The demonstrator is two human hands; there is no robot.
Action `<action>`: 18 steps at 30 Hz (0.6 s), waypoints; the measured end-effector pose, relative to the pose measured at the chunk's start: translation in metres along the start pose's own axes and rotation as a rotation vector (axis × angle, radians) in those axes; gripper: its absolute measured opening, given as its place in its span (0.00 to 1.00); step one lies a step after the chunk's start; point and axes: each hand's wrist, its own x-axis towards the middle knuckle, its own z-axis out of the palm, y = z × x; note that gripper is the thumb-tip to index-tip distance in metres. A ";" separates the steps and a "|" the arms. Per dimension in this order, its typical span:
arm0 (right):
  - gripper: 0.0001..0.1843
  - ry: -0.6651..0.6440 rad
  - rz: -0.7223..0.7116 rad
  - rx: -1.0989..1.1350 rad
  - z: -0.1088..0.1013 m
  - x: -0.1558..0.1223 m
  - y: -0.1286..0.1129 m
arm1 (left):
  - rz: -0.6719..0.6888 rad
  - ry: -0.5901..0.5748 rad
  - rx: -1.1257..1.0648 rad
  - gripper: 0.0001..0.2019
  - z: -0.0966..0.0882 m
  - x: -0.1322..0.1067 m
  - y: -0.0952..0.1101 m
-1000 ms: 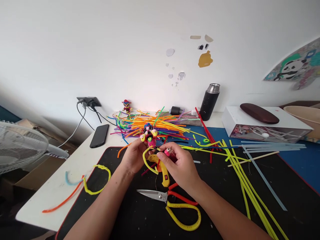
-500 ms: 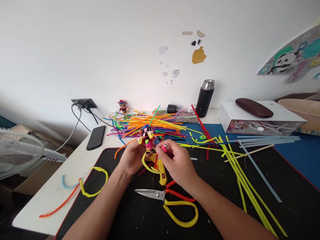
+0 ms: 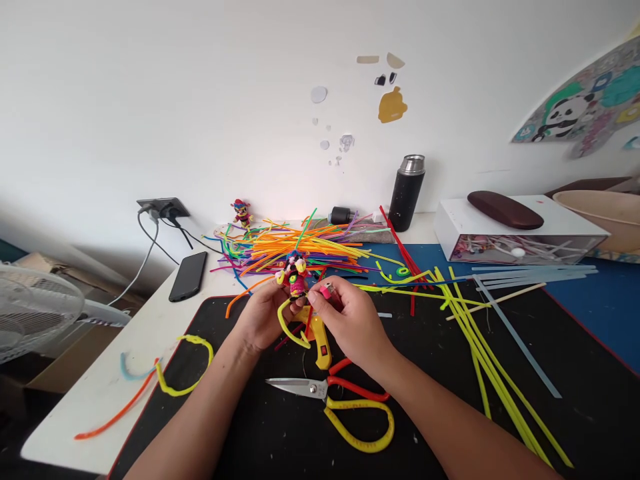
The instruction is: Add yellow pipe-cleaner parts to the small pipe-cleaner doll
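Observation:
My left hand [image 3: 263, 313] is closed around a small pipe-cleaner doll [image 3: 296, 280] with a blue-topped head, pale mitts and a magenta body. A yellow pipe cleaner [image 3: 287, 327] hangs in a curve from beneath the doll. My right hand [image 3: 350, 317] is closed at the doll's right side, its thumb and fingers pinching a small pink-and-white piece [image 3: 326, 291] whose kind I cannot make out. Below the hands lies a yellow glue gun [image 3: 323, 343], partly covered by them. Nearer to me, open scissors [image 3: 313, 389] with one red and one yellow handle rest on the black mat [image 3: 280, 440].
A heap of colored pipe cleaners [image 3: 305, 243] spreads behind my hands, with a second doll [image 3: 242, 213] standing there. Yellow-green pipe cleaners [image 3: 490, 360] and pale glue sticks [image 3: 525, 347] lie right. A black bottle [image 3: 407, 193], phone [image 3: 189, 276], white box [image 3: 520, 223] and fan [image 3: 40, 310] surround the mat.
The whole view has shifted slightly. The doll has turned and tilted a little in my left hand, and its hanging yellow pipe cleaner has swung left. Both hands keep their hold.

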 end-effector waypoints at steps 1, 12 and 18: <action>0.13 0.010 -0.003 -0.012 0.000 0.000 0.000 | -0.013 -0.006 0.002 0.06 0.000 0.000 0.000; 0.16 0.072 0.000 -0.065 -0.005 0.005 0.002 | -0.055 -0.121 -0.054 0.06 0.000 -0.001 0.006; 0.16 0.068 0.014 -0.062 -0.005 0.006 0.003 | -0.044 -0.269 -0.079 0.08 0.005 -0.007 0.010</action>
